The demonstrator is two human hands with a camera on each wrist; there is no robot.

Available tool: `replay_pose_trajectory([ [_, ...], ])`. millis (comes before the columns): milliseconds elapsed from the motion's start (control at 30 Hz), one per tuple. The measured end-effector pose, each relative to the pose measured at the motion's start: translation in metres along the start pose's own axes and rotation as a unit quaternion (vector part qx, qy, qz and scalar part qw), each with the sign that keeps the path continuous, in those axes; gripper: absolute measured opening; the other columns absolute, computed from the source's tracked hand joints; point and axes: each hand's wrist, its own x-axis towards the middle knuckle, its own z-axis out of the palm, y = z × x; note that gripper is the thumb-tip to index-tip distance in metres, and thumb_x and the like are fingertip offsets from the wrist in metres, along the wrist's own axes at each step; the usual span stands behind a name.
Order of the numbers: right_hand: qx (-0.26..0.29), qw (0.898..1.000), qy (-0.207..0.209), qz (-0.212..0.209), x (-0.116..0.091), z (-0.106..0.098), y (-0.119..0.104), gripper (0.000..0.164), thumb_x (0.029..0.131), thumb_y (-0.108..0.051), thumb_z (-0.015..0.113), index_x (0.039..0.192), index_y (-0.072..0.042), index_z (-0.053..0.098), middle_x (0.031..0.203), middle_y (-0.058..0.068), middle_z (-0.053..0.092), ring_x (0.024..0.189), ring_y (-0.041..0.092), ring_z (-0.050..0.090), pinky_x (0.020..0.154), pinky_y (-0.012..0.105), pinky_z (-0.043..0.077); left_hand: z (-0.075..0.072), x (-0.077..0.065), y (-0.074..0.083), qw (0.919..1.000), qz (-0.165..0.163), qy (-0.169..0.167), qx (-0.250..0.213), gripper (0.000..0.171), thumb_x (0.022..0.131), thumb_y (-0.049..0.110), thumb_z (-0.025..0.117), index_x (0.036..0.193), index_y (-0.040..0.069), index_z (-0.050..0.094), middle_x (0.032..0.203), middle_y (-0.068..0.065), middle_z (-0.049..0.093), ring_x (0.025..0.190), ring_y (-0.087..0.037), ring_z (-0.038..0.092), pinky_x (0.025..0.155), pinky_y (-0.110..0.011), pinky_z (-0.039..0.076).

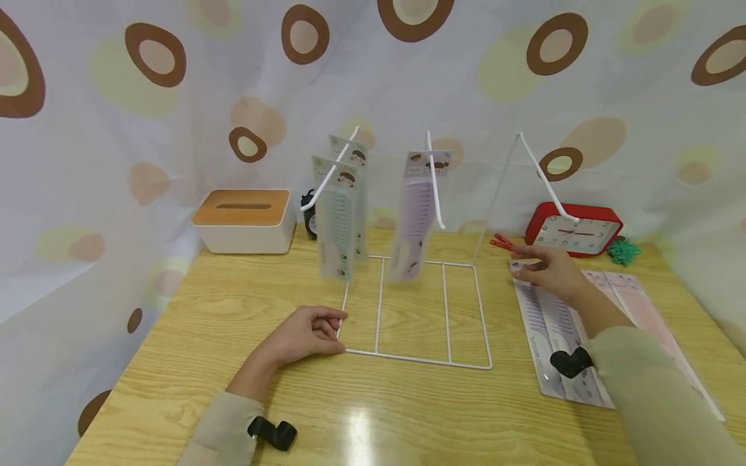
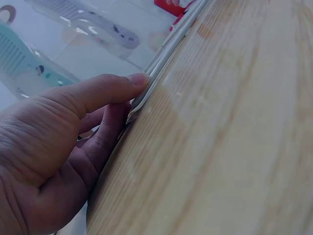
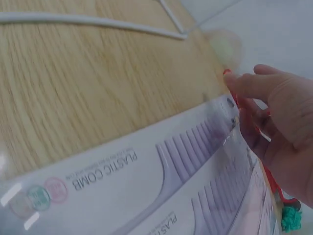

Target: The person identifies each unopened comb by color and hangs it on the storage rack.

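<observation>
My left hand (image 1: 309, 331) pinches the front left corner of a white wire rack (image 1: 410, 358); in the left wrist view the thumb (image 2: 115, 88) lies on the wire. Two packaged green combs (image 1: 337, 220) hang from the rack's left prong, and a packaged purple comb (image 1: 415, 213) from the middle one. The right prong (image 1: 548, 178) carries nothing. My right hand (image 1: 550, 270) is at the top end of a flat packaged purple comb (image 1: 533, 323), thumb and fingers apart. Whether its fingertips touch the package (image 3: 190, 147) I cannot tell.
More packaged combs, including pink ones (image 1: 647, 310), lie at the right. Behind my right hand are a red clip (image 1: 501, 241), a red clock (image 1: 574, 230) and a green bow (image 1: 623, 250). A tissue box (image 1: 245, 223) and a small black clock (image 1: 309, 213) stand at the back left.
</observation>
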Motion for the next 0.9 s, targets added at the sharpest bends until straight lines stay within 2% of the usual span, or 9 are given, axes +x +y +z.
replay_pose_trajectory([
  [233,-0.106,0.994,-0.011,0.020,0.002,0.001,0.015,0.082,0.084,-0.033,0.081,0.152,-0.009,0.042,0.137,0.025,0.048,0.087,0.028,0.050,0.069,0.032,0.042,0.002,0.001,-0.001,1.0000,0.002,0.000,0.003,0.061,0.080,0.004,0.083,0.134,-0.006,0.058,0.100,-0.010,0.061,0.084,-0.014,0.063,0.074,-0.023,0.057],
  [333,-0.113,0.993,-0.016,0.020,0.004,0.004,0.015,0.091,0.081,-0.042,0.082,0.154,-0.010,0.039,0.147,0.026,0.043,0.105,0.040,0.051,0.086,0.050,0.049,0.002,0.001,-0.002,1.0000,0.001,0.001,0.006,0.061,0.080,0.005,0.083,0.134,-0.005,0.058,0.101,-0.010,0.061,0.084,-0.015,0.063,0.074,-0.023,0.057],
  [433,-0.118,0.993,-0.010,0.011,0.008,0.007,0.013,0.091,0.080,-0.044,0.083,0.153,-0.011,0.040,0.150,0.026,0.042,0.125,0.049,0.043,0.102,0.065,0.040,0.001,0.001,-0.003,1.0000,0.001,-0.001,0.009,0.061,0.080,0.005,0.083,0.135,-0.005,0.058,0.101,-0.011,0.061,0.085,-0.015,0.063,0.074,-0.023,0.057],
  [500,-0.108,0.994,0.005,0.003,0.010,0.009,0.011,0.081,0.083,-0.037,0.082,0.151,-0.011,0.044,0.144,0.024,0.049,0.121,0.047,0.047,0.098,0.059,0.045,0.000,0.001,-0.003,1.0000,0.002,-0.001,0.009,0.061,0.081,0.005,0.083,0.135,-0.005,0.058,0.102,-0.011,0.061,0.085,-0.016,0.063,0.074,-0.023,0.057],
  [567,-0.086,0.996,0.028,-0.004,0.011,0.011,0.008,0.065,0.088,-0.027,0.078,0.145,-0.010,0.051,0.132,0.020,0.057,0.104,0.037,0.052,0.082,0.044,0.051,0.000,0.002,-0.002,1.0000,0.000,0.000,0.009,0.061,0.081,0.005,0.082,0.135,-0.005,0.057,0.102,-0.012,0.061,0.085,-0.016,0.063,0.074,-0.023,0.057],
  [633,-0.059,0.997,0.047,-0.005,0.011,0.014,0.006,0.051,0.092,-0.020,0.072,0.140,-0.010,0.057,0.121,0.016,0.061,0.091,0.028,0.048,0.067,0.031,0.046,0.000,0.002,-0.002,1.0000,0.000,0.000,0.009,0.061,0.081,0.005,0.083,0.135,-0.004,0.057,0.101,-0.011,0.060,0.085,-0.016,0.063,0.074,-0.023,0.057],
  [700,-0.032,0.997,0.064,0.006,0.009,0.015,0.003,0.044,0.094,-0.023,0.070,0.136,-0.011,0.061,0.118,0.013,0.060,0.090,0.025,0.047,0.062,0.026,0.044,0.000,0.002,-0.001,0.9999,-0.001,0.001,0.010,0.061,0.081,0.006,0.083,0.135,-0.004,0.057,0.101,-0.011,0.061,0.085,-0.015,0.064,0.075,-0.023,0.057],
  [800,-0.002,0.996,0.084,0.015,0.002,0.017,-0.003,0.049,0.093,-0.039,0.071,0.133,-0.013,0.063,0.122,0.011,0.061,0.097,0.023,0.045,0.070,0.026,0.042,0.000,0.002,0.001,0.9999,-0.001,0.002,0.013,0.061,0.080,0.006,0.083,0.135,-0.004,0.057,0.100,-0.010,0.061,0.085,-0.015,0.064,0.075,-0.023,0.057],
  [900,0.034,0.993,0.107,0.022,-0.008,0.018,-0.010,0.062,0.088,-0.054,0.071,0.134,-0.013,0.063,0.120,-0.001,0.066,0.108,0.021,0.045,0.083,0.030,0.042,0.000,0.000,0.002,0.9999,0.000,0.003,0.015,0.061,0.080,0.006,0.083,0.135,-0.004,0.058,0.100,-0.010,0.061,0.085,-0.015,0.064,0.075,-0.023,0.057],
])
